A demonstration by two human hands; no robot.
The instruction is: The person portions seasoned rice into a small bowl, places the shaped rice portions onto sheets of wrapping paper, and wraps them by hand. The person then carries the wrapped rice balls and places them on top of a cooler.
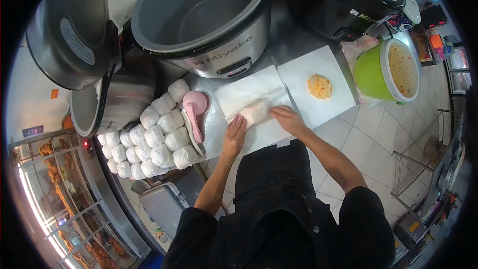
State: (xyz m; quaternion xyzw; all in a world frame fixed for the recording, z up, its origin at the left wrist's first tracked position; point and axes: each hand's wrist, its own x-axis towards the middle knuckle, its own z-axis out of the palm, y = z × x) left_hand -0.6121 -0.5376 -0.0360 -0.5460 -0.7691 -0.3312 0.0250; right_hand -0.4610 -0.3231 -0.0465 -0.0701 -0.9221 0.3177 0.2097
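Note:
My left hand (235, 134) presses on the near left side of a partly folded paper bundle (254, 112), its fingers close together. At the bundle's right end, my right hand (288, 119) grips the paper edge. What the bundle wraps is hidden. It lies on a stack of white paper sheets (247, 88). Just right of it, a second paper stack (318, 63) bears a small mound of orange-yellow rice (319, 86). A pink scoop (195, 114) rests left of my left hand, beside several stacked white wrapped bundles (162, 155).
A large open Miyako cooker (214, 52) stands behind the papers, with another open cooker (129, 92) at left and a black one (338, 15) at right. A green bucket (370, 71) of food sits at the right edge. A glass food case (64, 194) stands lower left.

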